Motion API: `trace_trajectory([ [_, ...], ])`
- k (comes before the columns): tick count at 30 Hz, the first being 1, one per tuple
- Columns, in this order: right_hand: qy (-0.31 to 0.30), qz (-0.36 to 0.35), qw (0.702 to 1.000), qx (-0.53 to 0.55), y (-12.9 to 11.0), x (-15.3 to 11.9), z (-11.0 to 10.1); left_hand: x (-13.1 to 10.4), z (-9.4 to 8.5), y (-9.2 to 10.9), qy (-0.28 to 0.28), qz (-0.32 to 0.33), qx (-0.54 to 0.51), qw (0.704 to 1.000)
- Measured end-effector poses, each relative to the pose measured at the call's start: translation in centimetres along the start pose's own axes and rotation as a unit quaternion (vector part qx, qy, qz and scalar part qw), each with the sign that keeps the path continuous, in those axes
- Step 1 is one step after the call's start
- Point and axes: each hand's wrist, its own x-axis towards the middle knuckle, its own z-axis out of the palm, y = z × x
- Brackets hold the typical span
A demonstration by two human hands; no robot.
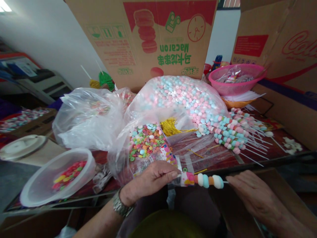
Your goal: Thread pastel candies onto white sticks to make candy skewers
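Observation:
A marshmallow skewer (pixel 210 181) in white, blue and orange lies level in front of me, partly inside a small printed plastic wrapper (pixel 187 178). Closed on the wrapper's left end is my left hand (pixel 158 177), with a metal watch at the wrist. My right hand (pixel 250 188) pinches the stick at the skewer's right end. Just beyond my left hand are more printed wrappers (pixel 168 155) and a clear bag of colourful candy rings (pixel 146 140). Finished-looking skewers (pixel 230 132) are piled at the right, their white sticks pointing right.
A large clear bag of pastel marshmallows (pixel 183 96) stands in the middle, with gold twist ties (pixel 170 127) before it. A translucent bowl of candies (pixel 81 158) is at left. Behind are a cardboard box (pixel 111 43) and a pink basket (pixel 235 86).

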Motion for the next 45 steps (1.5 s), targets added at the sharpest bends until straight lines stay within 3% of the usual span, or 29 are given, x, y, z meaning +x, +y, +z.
trace_trajectory([
  [2,-0.02,0.049,0.998,0.043,-0.8,0.3,1.2,1.1,-0.5,0.7,-0.086,0.051,0.131,0.986],
  [3,-0.028,0.081,0.993,0.078,-1.3,0.4,2.0,1.5,-0.8,1.0,-0.109,0.073,0.197,0.971],
  [4,-0.033,0.116,0.985,0.121,-1.9,0.5,2.8,1.8,-1.1,1.1,-0.095,0.093,0.252,0.959],
  [5,-0.036,0.156,0.972,0.172,-2.6,0.6,3.8,2.0,-1.4,1.1,-0.045,0.112,0.291,0.949],
  [7,-0.034,0.242,0.931,0.273,-3.7,0.8,5.5,1.7,-1.6,0.7,0.148,0.149,0.304,0.929],
  [9,-0.026,0.307,0.888,0.342,-4.7,1.1,6.8,1.1,-1.2,-0.1,0.378,0.168,0.193,0.89],
  [10,-0.025,0.323,0.873,0.365,-5.1,1.4,7.3,0.7,-0.8,-0.5,0.461,0.164,0.094,0.867],
  [11,-0.032,0.33,0.862,0.384,-5.5,1.8,7.6,0.5,-0.3,-0.8,0.479,0.132,-0.02,0.868],
  [14,-0.066,0.327,0.827,0.452,-6.9,3.2,8.2,0.7,1.2,-0.7,0.337,-0.022,-0.321,0.885],
  [16,-0.095,0.338,0.777,0.523,-8.0,4.0,8.5,1.5,1.8,-0.2,0.277,-0.05,-0.406,0.87],
  [17,-0.115,0.351,0.732,0.572,-8.6,4.3,8.7,2.0,1.9,0.1,0.269,-0.047,-0.421,0.865],
  [21,-0.17,0.383,0.494,0.762,-11.0,5.2,9.6,2.6,2.8,-0.1,0.254,-0.059,-0.431,0.864],
  [22,-0.154,0.393,0.463,0.78,-11.4,5.5,9.8,2.5,3.3,-0.5,0.253,-0.067,-0.432,0.863],
  [23,-0.124,0.409,0.455,0.781,-11.7,5.8,9.9,2.2,3.8,-1.0,0.256,-0.075,-0.433,0.861],
  [25,-0.055,0.449,0.493,0.743,-12.0,6.5,10.2,1.5,5.2,-1.9,0.266,-0.096,-0.436,0.855],
  [27,-0.007,0.466,0.572,0.675,-11.9,7.0,10.2,0.8,6.2,-2.5,0.26,-0.128,-0.434,0.853],
  [30,-0.008,0.442,0.682,0.583,-11.4,7.1,10.0,0.6,6.0,-2.6,0.245,-0.149,-0.439,0.851],
  [32,-0.041,0.422,0.717,0.554,-11.0,7.1,9.6,1.0,4.8,-2.2,0.264,-0.13,-0.459,0.838],
  [35,-0.093,0.397,0.728,0.551,-10.9,7.2,9.1,1.9,2.5,-1.5,0.259,-0.117,-0.48,0.83],
  [39,-0.102,0.372,0.747,0.542,-11.2,7.3,8.8,2.8,0.9,-0.5,0.273,-0.112,-0.49,0.82],
  [42,-0.126,0.356,0.754,0.538,-11.7,7.1,9.1,2.8,1.6,-0.3,0.289,-0.097,-0.488,0.818],
  [45,-0.121,0.356,0.75,0.544,-12.3,7.3,9.6,2.2,3.7,-1.1,0.259,-0.123,-0.476,0.832],
])
